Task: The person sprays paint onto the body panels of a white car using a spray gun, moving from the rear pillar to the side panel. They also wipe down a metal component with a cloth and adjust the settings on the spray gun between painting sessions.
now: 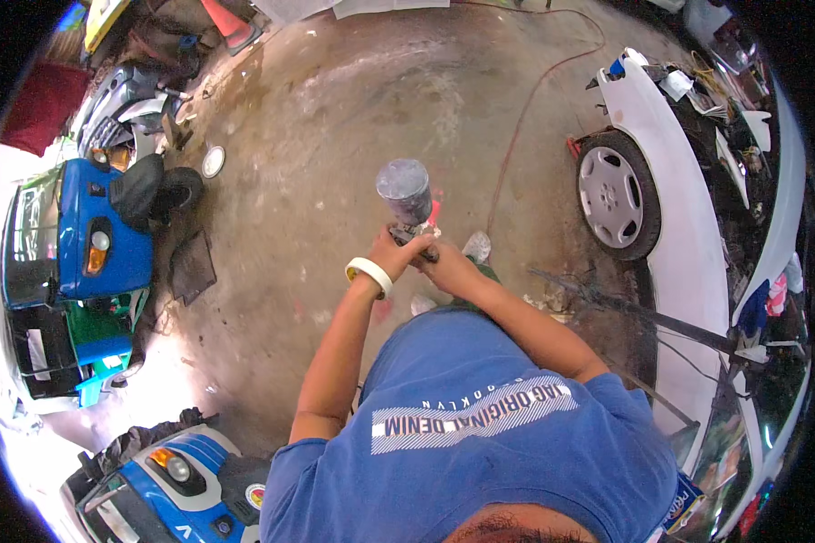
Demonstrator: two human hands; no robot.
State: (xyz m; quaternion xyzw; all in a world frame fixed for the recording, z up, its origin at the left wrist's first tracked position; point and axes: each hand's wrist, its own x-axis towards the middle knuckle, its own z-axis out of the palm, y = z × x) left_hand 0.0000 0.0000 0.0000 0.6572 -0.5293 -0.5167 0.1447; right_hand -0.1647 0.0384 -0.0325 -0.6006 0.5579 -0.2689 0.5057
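In front of my body I hold a spray gun with a large, grey-smeared cup (405, 192) on top. My left hand (397, 257), with a pale band at the wrist, is closed around the gun just below the cup. Close against it, my right hand (445, 268) is closed on the dark lower part of the gun. The fingers of both hands overlap the gun's body, so its trigger is hidden. Something bright red (435, 214) shows beside the cup; I cannot tell whether it belongs to the gun.
A white car body (684, 199) with its wheel (618, 195) stands at right. Across the concrete floor runs a thin red hose (519, 127). Blue vehicles (118, 240) stand at left, near a round white lid (213, 162), a dark mat (193, 266) and an orange cone (231, 25).
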